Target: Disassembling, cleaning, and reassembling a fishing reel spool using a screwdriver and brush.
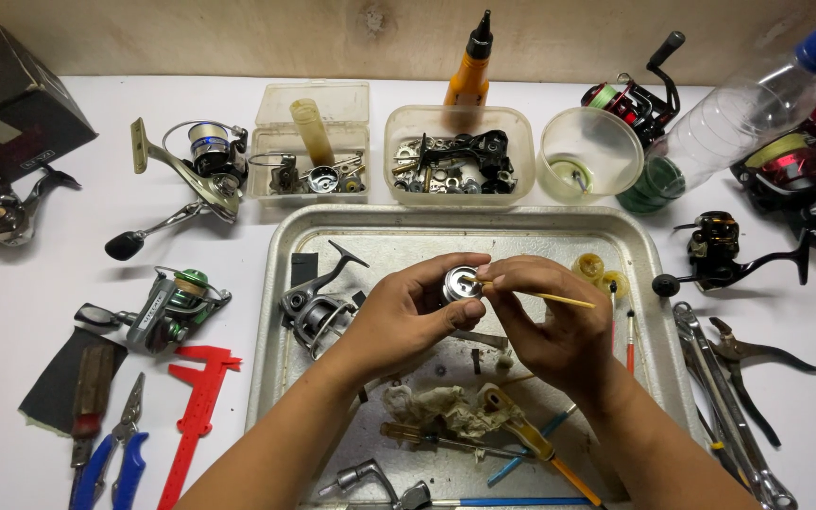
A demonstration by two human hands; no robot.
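- You have two hands over the tray: left hand (408, 316), right hand (545, 326).
- One metal tray (280, 378).
- Three clear plastic tubs (309, 142) behind it.
- One orange oil bottle (469, 71).
- One clear plastic bottle (739, 118).
- Seven fishing reels, among them a green reel (177, 307).
- One red caliper (195, 411).
- One blue-handled pliers (115, 463).

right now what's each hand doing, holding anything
Left hand: closed on a small silver spool.
Right hand: pinching a thin yellow stick against the spool.
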